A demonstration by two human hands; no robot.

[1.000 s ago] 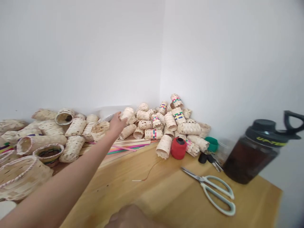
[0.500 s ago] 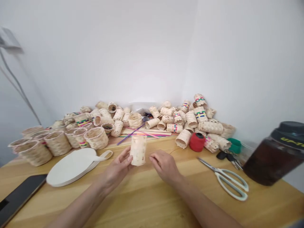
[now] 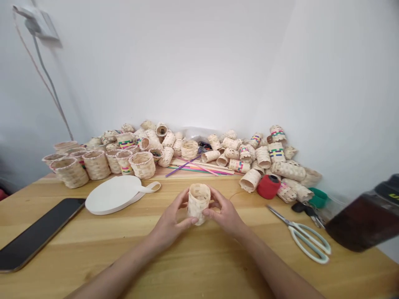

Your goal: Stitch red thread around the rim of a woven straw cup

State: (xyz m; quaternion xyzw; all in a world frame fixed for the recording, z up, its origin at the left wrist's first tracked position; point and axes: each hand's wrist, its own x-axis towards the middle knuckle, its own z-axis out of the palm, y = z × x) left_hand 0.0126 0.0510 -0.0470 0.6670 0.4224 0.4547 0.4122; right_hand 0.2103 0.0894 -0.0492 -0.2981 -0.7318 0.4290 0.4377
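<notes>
A small pale woven basket (image 3: 198,203) is upright between my two hands, its round open top tilted slightly toward me. My left hand (image 3: 174,215) grips its left side, thumb along the lower front and fingers behind. On the other side, my right hand (image 3: 222,211) has its thumb against the basket's front right and its fingers around the back. Both hands are closed on it, low over the wooden table (image 3: 174,265). Parts of the fingers are hidden behind the basket.
Left lie a roll of white ribbon (image 3: 114,194) and a black phone (image 3: 40,232). Woven baskets (image 3: 145,165) and coloured strips (image 3: 199,166) line the back. To the right are a red thread spool (image 3: 268,187), scissors (image 3: 304,238), a green roll (image 3: 318,198) and a dark bottle (image 3: 363,220).
My right hand has come in from beside the basket and taken hold of it. The basket now shows its open top. The whole view has shifted left.
</notes>
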